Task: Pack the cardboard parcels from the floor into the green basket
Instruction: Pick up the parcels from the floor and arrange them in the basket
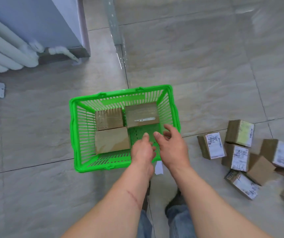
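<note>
The green basket (74, 127) stands on the tiled floor in the middle of the head view. Three cardboard parcels lie inside it: one at the far left (109, 119), one at the far right (142, 114) and one at the near left (112, 142). The near right corner of the basket floor is bare. My left hand (142, 149) and my right hand (173, 146) hover over that corner, fingers relaxed, holding nothing. Several more parcels (213, 146) with white labels lie in a loose heap on the floor to the right.
A white radiator (5, 54) and a wall corner (65, 23) stand at the far left. A small white slip of paper (158, 168) lies by the basket's near rim. My feet and jeans (180, 219) are just below the basket.
</note>
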